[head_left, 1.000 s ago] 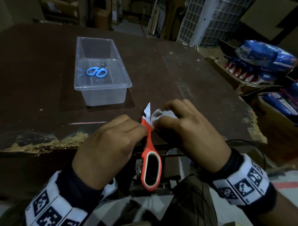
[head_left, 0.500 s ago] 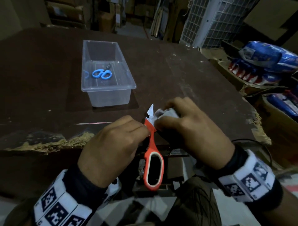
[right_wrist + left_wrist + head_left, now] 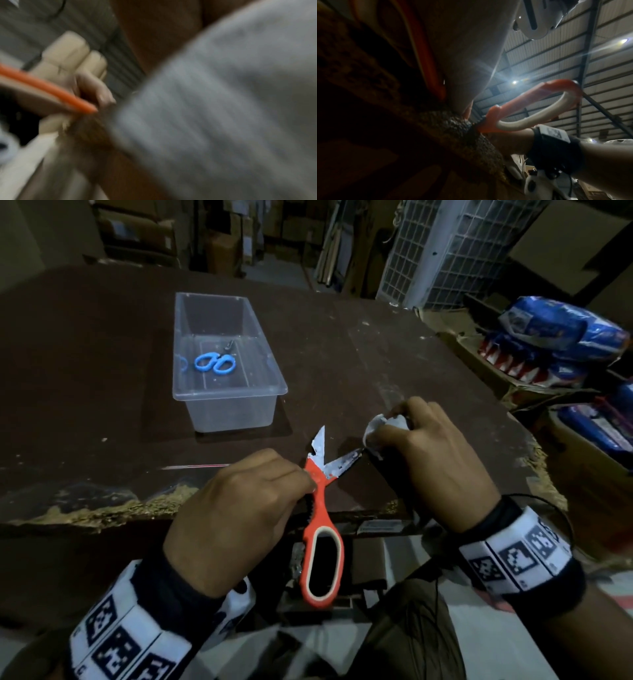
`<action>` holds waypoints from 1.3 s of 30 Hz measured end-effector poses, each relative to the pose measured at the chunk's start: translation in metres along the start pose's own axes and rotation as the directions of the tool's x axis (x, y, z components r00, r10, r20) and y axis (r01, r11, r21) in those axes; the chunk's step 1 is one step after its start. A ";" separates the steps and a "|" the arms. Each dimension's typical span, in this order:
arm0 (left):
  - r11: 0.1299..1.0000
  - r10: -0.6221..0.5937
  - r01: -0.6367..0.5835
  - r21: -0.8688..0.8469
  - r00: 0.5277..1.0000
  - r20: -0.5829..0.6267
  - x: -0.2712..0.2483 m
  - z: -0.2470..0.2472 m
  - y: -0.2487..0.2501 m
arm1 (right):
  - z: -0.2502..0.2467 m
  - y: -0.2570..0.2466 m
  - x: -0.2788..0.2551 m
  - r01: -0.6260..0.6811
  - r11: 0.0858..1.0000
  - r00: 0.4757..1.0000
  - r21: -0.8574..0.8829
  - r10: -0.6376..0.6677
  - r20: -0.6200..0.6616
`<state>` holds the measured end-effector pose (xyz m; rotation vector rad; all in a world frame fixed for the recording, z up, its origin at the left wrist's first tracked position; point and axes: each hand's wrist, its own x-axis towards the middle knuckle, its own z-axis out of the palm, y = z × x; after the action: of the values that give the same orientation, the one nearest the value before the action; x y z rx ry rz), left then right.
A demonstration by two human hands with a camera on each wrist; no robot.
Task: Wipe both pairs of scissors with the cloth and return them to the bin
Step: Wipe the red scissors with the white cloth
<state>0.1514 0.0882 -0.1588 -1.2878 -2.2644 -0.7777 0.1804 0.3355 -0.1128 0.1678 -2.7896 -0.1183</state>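
The orange-handled scissors (image 3: 322,529) lie over the table's near edge with their blades spread apart. My left hand (image 3: 239,508) grips one handle near the pivot; the other handle loop (image 3: 537,108) sticks out toward me. My right hand (image 3: 431,453) holds a crumpled white cloth (image 3: 383,426) at the tip of the right blade (image 3: 342,463). The right wrist view is blurred, filled by the grey-white cloth (image 3: 223,108) with an orange handle (image 3: 51,92) beside it. The blue-handled scissors (image 3: 215,361) lie inside the clear plastic bin (image 3: 236,392) at the far left.
The dark table (image 3: 342,354) has a chipped near edge (image 3: 102,508). Cardboard boxes with blue packages (image 3: 561,337) stand to the right, and a white wire-mesh unit (image 3: 445,244) stands behind the table.
The scissor blades have opened wide. My right hand has slid the cloth out along the right blade to its tip, away from the pivot. The left hand keeps its hold.
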 end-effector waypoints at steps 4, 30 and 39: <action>1.000 -0.015 0.015 0.016 1.000 0.016 -0.001 0.000 0.002 | -0.014 -0.026 -0.012 0.158 0.966 0.987 0.204 -0.154 -0.033; 1.000 -0.001 0.001 -0.010 1.000 0.000 -0.004 -0.003 0.000 | -0.005 -0.044 -0.016 0.137 0.971 0.991 0.197 -0.132 -0.038; 1.000 0.016 -0.017 -0.027 1.000 -0.017 0.000 0.001 -0.004 | 0.007 -0.021 -0.011 -0.101 0.971 0.994 0.219 0.109 -0.024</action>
<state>0.1476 0.0872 -0.1603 -1.3058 -2.2346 -0.8123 0.1908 0.3169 -0.1248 0.0739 -2.7630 0.2145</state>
